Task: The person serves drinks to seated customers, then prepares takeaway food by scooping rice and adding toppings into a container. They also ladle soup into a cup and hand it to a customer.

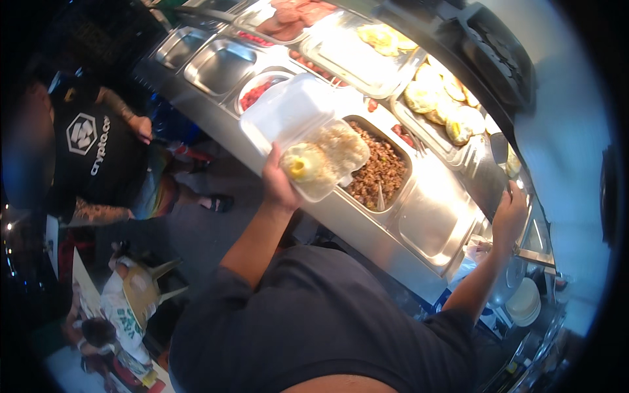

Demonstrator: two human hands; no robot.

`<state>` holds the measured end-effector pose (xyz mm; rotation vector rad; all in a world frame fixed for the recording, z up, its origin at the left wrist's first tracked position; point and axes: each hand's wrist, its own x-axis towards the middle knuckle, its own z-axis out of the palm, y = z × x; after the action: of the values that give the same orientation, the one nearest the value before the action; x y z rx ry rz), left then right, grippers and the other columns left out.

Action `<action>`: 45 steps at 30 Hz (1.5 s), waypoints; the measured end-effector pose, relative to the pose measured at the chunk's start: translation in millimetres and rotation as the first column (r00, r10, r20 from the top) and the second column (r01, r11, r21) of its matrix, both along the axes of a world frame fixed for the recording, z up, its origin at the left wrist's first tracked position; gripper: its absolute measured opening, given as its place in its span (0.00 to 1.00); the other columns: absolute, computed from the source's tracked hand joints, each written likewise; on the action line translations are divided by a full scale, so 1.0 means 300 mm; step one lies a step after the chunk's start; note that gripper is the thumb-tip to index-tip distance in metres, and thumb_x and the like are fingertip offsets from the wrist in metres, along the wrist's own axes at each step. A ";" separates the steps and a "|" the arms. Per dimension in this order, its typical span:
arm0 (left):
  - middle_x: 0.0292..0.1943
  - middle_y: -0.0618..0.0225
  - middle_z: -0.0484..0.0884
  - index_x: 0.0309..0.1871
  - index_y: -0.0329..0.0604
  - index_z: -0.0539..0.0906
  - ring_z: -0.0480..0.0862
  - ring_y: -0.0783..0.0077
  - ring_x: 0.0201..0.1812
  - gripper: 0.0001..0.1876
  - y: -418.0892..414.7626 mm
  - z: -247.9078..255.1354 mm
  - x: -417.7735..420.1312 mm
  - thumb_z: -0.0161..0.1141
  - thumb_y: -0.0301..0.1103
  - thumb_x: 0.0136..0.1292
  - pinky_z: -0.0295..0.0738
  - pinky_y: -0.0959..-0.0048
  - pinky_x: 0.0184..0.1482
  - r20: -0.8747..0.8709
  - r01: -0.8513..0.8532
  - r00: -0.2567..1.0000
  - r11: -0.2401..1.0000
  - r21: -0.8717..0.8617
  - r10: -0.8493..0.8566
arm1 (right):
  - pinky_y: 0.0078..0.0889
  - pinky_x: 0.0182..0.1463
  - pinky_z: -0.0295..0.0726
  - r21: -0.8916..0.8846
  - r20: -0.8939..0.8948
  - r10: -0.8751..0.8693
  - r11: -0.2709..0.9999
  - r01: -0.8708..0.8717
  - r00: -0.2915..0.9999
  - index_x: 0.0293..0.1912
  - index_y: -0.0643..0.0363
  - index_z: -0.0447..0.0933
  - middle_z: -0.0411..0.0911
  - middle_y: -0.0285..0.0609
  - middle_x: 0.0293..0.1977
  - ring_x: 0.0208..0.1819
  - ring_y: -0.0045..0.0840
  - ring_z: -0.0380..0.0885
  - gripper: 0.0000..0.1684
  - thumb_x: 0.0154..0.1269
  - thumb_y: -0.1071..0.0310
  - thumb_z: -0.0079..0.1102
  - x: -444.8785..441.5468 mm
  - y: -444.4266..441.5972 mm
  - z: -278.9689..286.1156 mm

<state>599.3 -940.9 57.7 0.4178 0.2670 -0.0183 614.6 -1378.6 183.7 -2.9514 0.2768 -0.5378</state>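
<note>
My left hand [280, 182] grips the near edge of an open white foam clamshell box [290, 108]. One half of its base holds white rice [344, 145], and a fried egg [303, 162] with a yellow yolk lies beside it. The raised lid leans away over the counter. Far to the right, my right hand [511, 211] is closed around the handle of what looks like a dark turner [499, 148], close to a tray of fried eggs [462, 123]. Part of that tool is hard to make out. Below the box sits a steel pan of chopped browned meat [381, 167] with a spoon in it.
Steel pans [221, 66] line the counter, with a bowl of red food [255, 93], sliced pink meat [295, 19] and another egg tray [363, 64]. A lidded steel pan [432, 221] is near my right arm. One person [98, 147] stands at left; another person [123, 304] sits behind.
</note>
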 end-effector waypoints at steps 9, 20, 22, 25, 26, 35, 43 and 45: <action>0.71 0.48 0.66 0.75 0.35 0.58 0.68 0.49 0.70 0.39 -0.010 0.062 -0.008 0.32 0.62 0.77 0.64 0.50 0.71 0.089 0.029 0.996 0.995 -0.097 -0.021 | 0.40 0.35 0.76 0.071 -0.273 0.594 0.797 -0.600 0.757 0.50 0.54 0.83 0.75 0.43 0.29 0.32 0.38 0.78 0.17 0.61 0.74 0.57 -0.199 0.624 0.097; 0.71 0.51 0.65 0.76 0.36 0.56 0.68 0.51 0.71 0.40 0.027 0.030 0.009 0.35 0.63 0.76 0.63 0.51 0.72 0.169 0.040 0.985 0.997 -0.059 -0.030 | 0.42 0.35 0.77 0.000 -0.287 0.557 0.813 -0.582 0.779 0.48 0.56 0.82 0.74 0.44 0.28 0.33 0.38 0.79 0.17 0.59 0.75 0.55 -0.220 0.838 0.058; 0.72 0.52 0.65 0.76 0.36 0.56 0.68 0.51 0.71 0.40 0.024 0.029 0.007 0.35 0.63 0.76 0.63 0.52 0.72 0.156 0.045 0.987 0.998 -0.042 -0.038 | 0.43 0.36 0.77 0.028 -0.283 0.548 0.825 -0.565 0.787 0.48 0.57 0.82 0.74 0.45 0.29 0.33 0.39 0.79 0.17 0.59 0.75 0.55 -0.222 0.866 0.037; 0.72 0.52 0.65 0.76 0.36 0.56 0.68 0.52 0.71 0.40 0.028 0.022 0.005 0.35 0.64 0.76 0.63 0.53 0.72 0.139 0.077 0.988 0.997 -0.028 -0.072 | 0.44 0.37 0.78 0.111 -0.249 0.532 0.846 -0.521 0.810 0.48 0.57 0.82 0.74 0.47 0.29 0.33 0.41 0.79 0.17 0.60 0.75 0.54 -0.222 0.905 -0.018; 0.72 0.52 0.65 0.76 0.36 0.56 0.68 0.52 0.71 0.40 0.030 0.026 0.004 0.35 0.64 0.76 0.63 0.53 0.72 0.136 0.085 0.987 0.996 -0.019 -0.082 | 0.44 0.38 0.78 0.159 -0.237 0.520 0.854 -0.495 0.821 0.49 0.57 0.82 0.75 0.48 0.30 0.34 0.42 0.79 0.17 0.61 0.75 0.54 -0.219 0.910 -0.035; 0.74 0.48 0.61 0.77 0.33 0.53 0.65 0.48 0.73 0.42 0.035 -0.020 0.042 0.31 0.64 0.76 0.60 0.50 0.74 0.239 0.179 0.959 0.978 -0.103 -0.151 | 0.37 0.39 0.76 0.488 -0.125 0.542 0.763 -0.425 0.831 0.53 0.56 0.84 0.78 0.47 0.33 0.33 0.37 0.79 0.19 0.61 0.75 0.63 -0.166 0.801 0.001; 0.72 0.48 0.64 0.76 0.35 0.55 0.68 0.46 0.71 0.40 -0.017 0.023 0.055 0.33 0.63 0.76 0.64 0.49 0.71 0.241 0.166 0.961 0.980 -0.110 -0.136 | 0.36 0.40 0.79 0.334 -0.108 0.487 0.839 -0.430 0.867 0.51 0.57 0.84 0.80 0.49 0.34 0.36 0.39 0.81 0.16 0.63 0.74 0.60 0.010 0.506 0.177; 0.71 0.49 0.65 0.76 0.36 0.56 0.69 0.46 0.70 0.40 -0.019 0.016 0.049 0.34 0.63 0.76 0.65 0.49 0.71 0.238 0.162 0.962 0.982 -0.099 -0.135 | 0.37 0.41 0.80 0.078 -0.122 0.397 0.918 -0.390 0.910 0.49 0.56 0.85 0.79 0.49 0.34 0.37 0.41 0.82 0.16 0.62 0.74 0.59 0.034 0.452 0.189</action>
<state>614.1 -946.5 62.5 0.3182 0.0041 -0.1314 624.7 -1242.9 240.3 -2.8790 -0.2872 -0.2700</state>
